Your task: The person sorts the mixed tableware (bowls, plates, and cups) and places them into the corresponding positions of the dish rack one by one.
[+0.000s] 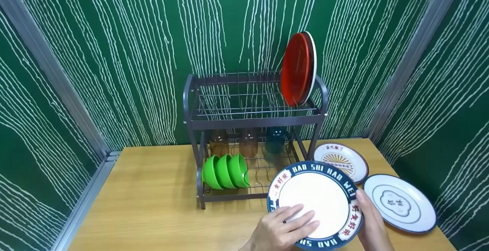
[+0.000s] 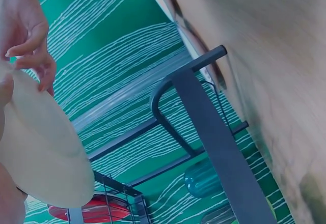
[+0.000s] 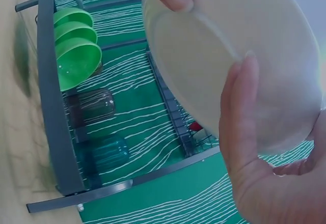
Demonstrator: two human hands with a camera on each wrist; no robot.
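Observation:
In the head view a white plate (image 1: 315,201) with a dark blue lettered rim tilts in front of the dish rack. My left hand (image 1: 280,228) spreads its fingers over the plate's face at the lower left, while its thumb lies behind. My right hand (image 1: 372,220) grips the right rim, thumb in front, fingers on the underside. Both wrist views show the plate's pale underside (image 3: 204,66), with right-hand fingers (image 3: 239,117) against it. Beside the right hand a white plate with a central emblem (image 1: 399,203) lies on the table.
A two-tier dish rack (image 1: 256,122) holds red and white plates (image 1: 296,69) upright on top at the right. Below stand three green bowls (image 1: 225,171), two brownish glasses (image 1: 248,144) and a blue one (image 1: 275,140). Another plate (image 1: 344,159) with a sunburst lies behind the held plate.

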